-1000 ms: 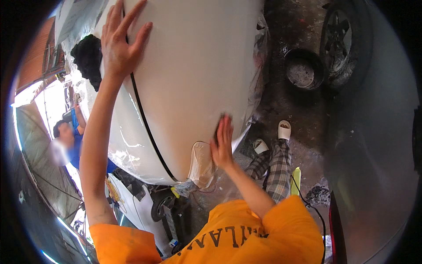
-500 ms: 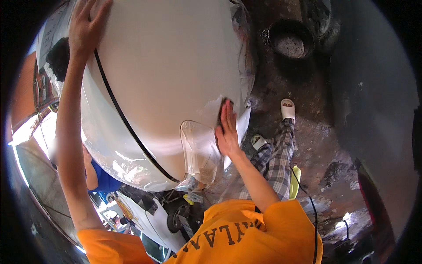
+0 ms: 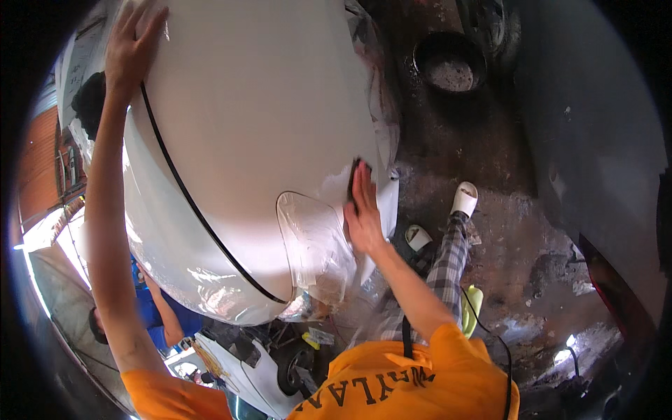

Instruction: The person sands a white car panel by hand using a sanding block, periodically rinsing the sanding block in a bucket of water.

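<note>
A white car body panel (image 3: 245,105) curves away below me, with a black seam strip (image 3: 183,185) along its left side. Against the panel's right part, my right hand (image 3: 365,217) presses a dark, thin pad (image 3: 353,171) with its fingers straight. Most of the pad is hidden under the fingers; a dull whitish patch surrounds it. My left hand (image 3: 131,52) rests spread on the panel's far left, beyond the strip, holding nothing. Clear plastic film (image 3: 318,245) covers a rounded, lamp-shaped area near my right wrist.
A black bucket (image 3: 450,64) stands on the wet, dark floor (image 3: 504,231) at the far right. A large grey panel (image 3: 595,140) rises along the right edge. At lower left are a person in blue (image 3: 164,318) and a white vehicle (image 3: 259,374). A black cable (image 3: 490,329) hangs beside me.
My right hand stays on the panel with the dark pad, almost unmoved. My left hand remains flat at the far left. The view shifts slightly, and more of the person in blue shows.
</note>
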### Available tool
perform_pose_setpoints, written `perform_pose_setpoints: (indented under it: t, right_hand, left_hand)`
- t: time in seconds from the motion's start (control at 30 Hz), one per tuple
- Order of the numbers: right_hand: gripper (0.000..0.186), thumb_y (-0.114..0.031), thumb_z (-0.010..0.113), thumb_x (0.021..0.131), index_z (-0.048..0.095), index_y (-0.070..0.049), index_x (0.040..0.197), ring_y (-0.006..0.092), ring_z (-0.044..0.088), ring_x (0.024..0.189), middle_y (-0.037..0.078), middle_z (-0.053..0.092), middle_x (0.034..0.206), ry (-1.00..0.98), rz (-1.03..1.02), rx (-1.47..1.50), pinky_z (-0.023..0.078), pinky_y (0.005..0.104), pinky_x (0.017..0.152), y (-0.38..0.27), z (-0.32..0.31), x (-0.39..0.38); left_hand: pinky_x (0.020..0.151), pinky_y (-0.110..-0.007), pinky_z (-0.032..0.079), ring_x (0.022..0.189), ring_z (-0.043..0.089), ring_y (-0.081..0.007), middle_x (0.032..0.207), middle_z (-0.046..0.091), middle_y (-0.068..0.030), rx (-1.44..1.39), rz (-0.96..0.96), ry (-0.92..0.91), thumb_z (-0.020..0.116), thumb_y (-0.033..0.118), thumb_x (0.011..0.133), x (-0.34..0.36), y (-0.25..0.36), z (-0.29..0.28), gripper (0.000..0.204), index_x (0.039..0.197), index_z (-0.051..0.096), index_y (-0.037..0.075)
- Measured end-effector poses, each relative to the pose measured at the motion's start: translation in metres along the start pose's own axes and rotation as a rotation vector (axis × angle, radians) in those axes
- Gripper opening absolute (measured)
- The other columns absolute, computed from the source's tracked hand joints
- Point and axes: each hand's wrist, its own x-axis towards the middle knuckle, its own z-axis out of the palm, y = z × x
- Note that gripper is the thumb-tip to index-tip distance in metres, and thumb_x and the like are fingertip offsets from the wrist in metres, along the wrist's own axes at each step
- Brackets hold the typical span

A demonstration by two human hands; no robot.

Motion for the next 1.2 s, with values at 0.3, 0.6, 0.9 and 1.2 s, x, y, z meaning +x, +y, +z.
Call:
perform_pose_setpoints:
  t: [0.3, 0.6, 0.9, 1.2]
  right_hand:
    - [0.078, -0.019, 0.055, 0.094, 0.016, -0.004, 0.160, 0.0424, 0.015, 0.153, 0.017, 0.011, 0.168, 0.091, -0.317, 0.002, 0.013, 0.0618, 0.120, -0.039, -0.018, 0.124]
    - [0.071, -0.022, 0.056, 0.095, 0.026, -0.004, 0.158, 0.0416, 0.018, 0.152, 0.017, 0.021, 0.165, 0.128, -0.460, -0.016, 0.016, 0.0607, 0.120, -0.120, -0.042, 0.260]
    - [0.079, -0.035, 0.061, 0.091, 0.031, 0.000, 0.155, 0.0427, 0.025, 0.149, 0.019, 0.024, 0.164, -0.098, -0.639, -0.162, 0.023, 0.0642, 0.117, -0.170, -0.015, 0.142]
    - [0.074, -0.033, 0.056, 0.096, 0.029, 0.002, 0.155, 0.0463, 0.025, 0.148, 0.021, 0.022, 0.164, -0.041, -0.544, -0.117, 0.024, 0.0646, 0.116, -0.191, -0.014, 0.192]
  left_hand:
    - [0.118, -0.051, 0.031, 0.149, 0.029, -0.0387, 0.157, 0.037, -0.0208, -0.067, -0.103, 0.015, 0.054, 0.059, 0.095, 0.007, 0.040, -0.006, 0.057, 0.146, 0.054, 0.032]
    - [0.116, -0.048, 0.034, 0.144, 0.038, -0.0402, 0.155, 0.040, -0.0220, -0.010, -0.088, 0.087, 0.060, 0.056, 0.093, 0.031, 0.056, -0.012, 0.054, 0.142, 0.057, 0.035]
    - [0.118, -0.048, 0.027, 0.147, 0.032, -0.0412, 0.158, 0.037, -0.0195, 0.063, -0.236, 0.000, 0.058, 0.047, 0.096, 0.014, 0.066, -0.032, 0.058, 0.148, 0.051, 0.022]
    - [0.119, -0.047, 0.025, 0.148, 0.030, -0.0391, 0.159, 0.037, -0.0170, 0.031, -0.276, -0.016, 0.055, 0.033, 0.100, 0.011, 0.068, -0.028, 0.048, 0.147, 0.052, 0.022]
